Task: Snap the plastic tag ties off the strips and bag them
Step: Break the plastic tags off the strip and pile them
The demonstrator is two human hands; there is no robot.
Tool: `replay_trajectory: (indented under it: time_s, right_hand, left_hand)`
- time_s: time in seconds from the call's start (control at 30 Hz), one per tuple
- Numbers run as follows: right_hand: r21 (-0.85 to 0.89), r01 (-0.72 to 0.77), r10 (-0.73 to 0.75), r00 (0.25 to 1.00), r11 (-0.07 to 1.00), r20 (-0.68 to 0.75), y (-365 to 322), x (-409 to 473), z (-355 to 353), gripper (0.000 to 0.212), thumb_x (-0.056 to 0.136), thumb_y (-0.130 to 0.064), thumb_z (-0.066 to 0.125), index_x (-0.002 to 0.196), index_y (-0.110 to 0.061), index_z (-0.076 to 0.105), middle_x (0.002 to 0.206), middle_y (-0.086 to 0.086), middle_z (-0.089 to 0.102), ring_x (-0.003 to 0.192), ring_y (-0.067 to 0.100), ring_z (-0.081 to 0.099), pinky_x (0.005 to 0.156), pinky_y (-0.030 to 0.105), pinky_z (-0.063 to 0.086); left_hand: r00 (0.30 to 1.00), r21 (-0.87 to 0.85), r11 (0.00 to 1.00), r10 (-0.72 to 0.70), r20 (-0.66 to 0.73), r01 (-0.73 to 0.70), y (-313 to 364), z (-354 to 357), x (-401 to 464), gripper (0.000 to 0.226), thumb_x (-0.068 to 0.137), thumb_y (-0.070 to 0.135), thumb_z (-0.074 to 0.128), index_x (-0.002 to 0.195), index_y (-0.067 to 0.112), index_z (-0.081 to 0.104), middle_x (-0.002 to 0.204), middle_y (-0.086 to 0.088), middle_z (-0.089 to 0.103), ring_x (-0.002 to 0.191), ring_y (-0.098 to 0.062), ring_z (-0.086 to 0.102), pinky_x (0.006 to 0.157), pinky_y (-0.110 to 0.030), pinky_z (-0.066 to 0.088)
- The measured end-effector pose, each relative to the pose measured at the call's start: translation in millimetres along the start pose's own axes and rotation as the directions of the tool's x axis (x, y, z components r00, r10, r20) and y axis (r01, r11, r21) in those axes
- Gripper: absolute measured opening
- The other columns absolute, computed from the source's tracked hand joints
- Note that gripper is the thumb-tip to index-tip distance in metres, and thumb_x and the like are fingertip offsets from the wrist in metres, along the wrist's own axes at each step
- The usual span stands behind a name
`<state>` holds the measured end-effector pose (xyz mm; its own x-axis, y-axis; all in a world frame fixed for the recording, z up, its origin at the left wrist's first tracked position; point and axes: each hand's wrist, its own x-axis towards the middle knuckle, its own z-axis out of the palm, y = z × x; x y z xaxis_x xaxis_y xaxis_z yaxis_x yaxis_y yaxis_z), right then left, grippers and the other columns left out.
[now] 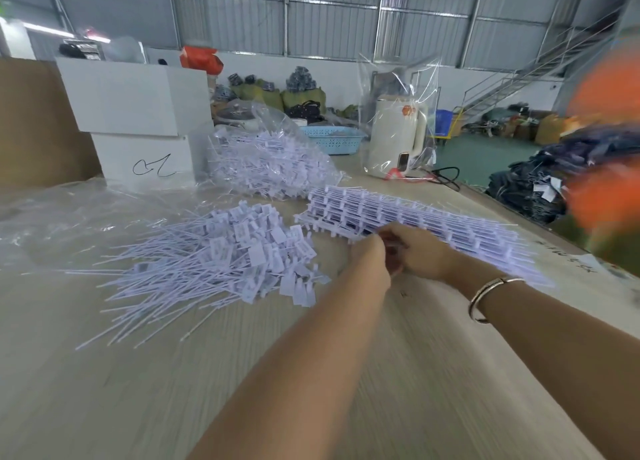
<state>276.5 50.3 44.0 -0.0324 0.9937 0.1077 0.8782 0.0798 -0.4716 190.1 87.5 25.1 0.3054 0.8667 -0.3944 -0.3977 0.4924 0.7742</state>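
A stack of white plastic strips with tag ties still joined lies across the table to the right. My left hand and my right hand meet at the stack's near left edge, fingers closed on the strips there. The image is blurred, so the exact grip is unclear. A loose pile of snapped-off tag ties spreads on the table to the left of my hands. Behind it a clear plastic bag holds many more ties.
White cartons stand at the back left, with clear plastic sheeting over the table's left side. A blue basket and a bagged white kettle sit at the back. A blurred orange shape fills the right edge.
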Motion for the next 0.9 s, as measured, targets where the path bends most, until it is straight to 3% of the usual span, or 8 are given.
replay_trajectory:
  time_s: [0.07,0.13,0.3,0.4,0.47,0.6,0.67,0.9]
  right_hand:
    - [0.35,-0.057,0.056,0.998,0.935,0.012,1,-5,0,0.054,0.088,0.011,0.036,0.135,-0.016,0.035,0.126,0.002,0.049,0.12,0.018,0.048,0.09,0.029,0.045]
    - [0.42,-0.052,0.043,0.999,0.906,0.03,5,-9,-5,0.054,0.09,0.012,0.034,0.135,-0.016,0.029,0.129,0.003,0.046,0.12,0.018,0.046,0.092,0.033,0.047]
    - [0.213,-0.015,0.004,0.999,0.977,0.05,10,-12,-19,0.052,0.089,0.009,0.042,0.135,-0.012,0.035,0.139,0.008,0.047,0.127,0.019,0.045,0.107,0.035,0.039]
    - [0.098,-0.039,0.033,0.998,0.994,0.061,10,-11,-21,0.057,0.083,0.012,0.042,0.134,-0.013,0.041,0.136,0.005,0.049,0.123,0.015,0.045,0.087,0.005,0.039]
    - [0.049,-0.066,0.063,0.996,0.997,0.058,10,-13,-19,0.053,0.088,0.003,0.041,0.136,-0.018,0.043,0.136,0.002,0.049,0.114,0.01,0.044,0.063,-0.005,0.036]
    - [-0.051,-0.021,0.024,0.998,0.998,0.054,8,-18,-18,0.045,0.095,-0.003,0.035,0.136,-0.017,0.047,0.147,0.001,0.04,0.132,0.017,0.037,0.104,0.021,0.028]
    - [-0.081,-0.029,0.035,0.996,0.996,0.079,6,-19,-22,0.044,0.097,-0.006,0.034,0.138,-0.017,0.046,0.149,0.0,0.036,0.129,0.017,0.039,0.101,0.023,0.032]
    - [-0.276,-0.015,0.05,0.991,0.961,0.122,-2,-17,-26,0.043,0.101,-0.009,0.031,0.144,-0.012,0.034,0.154,0.001,0.026,0.14,0.016,0.027,0.107,0.019,0.017]
  left_hand:
    - [0.999,-0.014,1.0,-0.021,0.045,0.021,-5,4,-14,0.02,0.099,0.007,0.036,0.1,0.008,0.056,0.095,-0.012,0.061,0.082,-0.024,0.059,0.049,-0.03,0.053]
    - [1.0,-0.042,0.999,-0.017,0.011,0.017,-9,9,-15,0.03,0.098,0.003,0.038,0.124,0.005,0.053,0.118,-0.017,0.06,0.085,-0.027,0.061,0.052,-0.035,0.057]
    - [0.995,0.058,0.996,0.077,-0.065,-0.073,-6,6,-8,0.036,0.098,0.002,0.039,0.133,0.0,0.044,0.121,-0.019,0.059,0.07,-0.023,0.059,0.039,-0.025,0.052]
    - [0.993,0.022,0.997,0.074,-0.087,-0.072,-4,-3,-13,0.036,0.096,-0.001,0.042,0.132,-0.001,0.045,0.121,-0.02,0.059,0.072,-0.02,0.06,0.041,-0.022,0.052]
    - [0.997,0.011,0.998,0.062,-0.055,-0.061,-6,-7,-18,0.034,0.096,-0.001,0.043,0.129,-0.001,0.048,0.118,-0.02,0.06,0.07,-0.019,0.06,0.041,-0.023,0.052]
    - [0.999,0.09,0.995,0.03,0.03,-0.032,-3,-4,-34,0.021,0.099,0.004,0.039,0.113,0.0,0.054,0.1,-0.016,0.062,0.066,-0.015,0.058,0.043,-0.02,0.051]
    - [0.996,0.165,0.986,-0.003,0.092,-0.013,-1,-6,-47,0.022,0.1,0.006,0.035,0.087,0.003,0.053,0.076,-0.008,0.055,0.054,-0.012,0.052,0.041,-0.017,0.042]
    - [0.985,0.26,0.962,0.034,0.169,-0.078,1,-42,-88,0.015,0.094,0.002,0.044,0.083,0.003,0.052,0.054,-0.007,0.066,0.047,-0.014,0.065,0.043,-0.021,0.052]
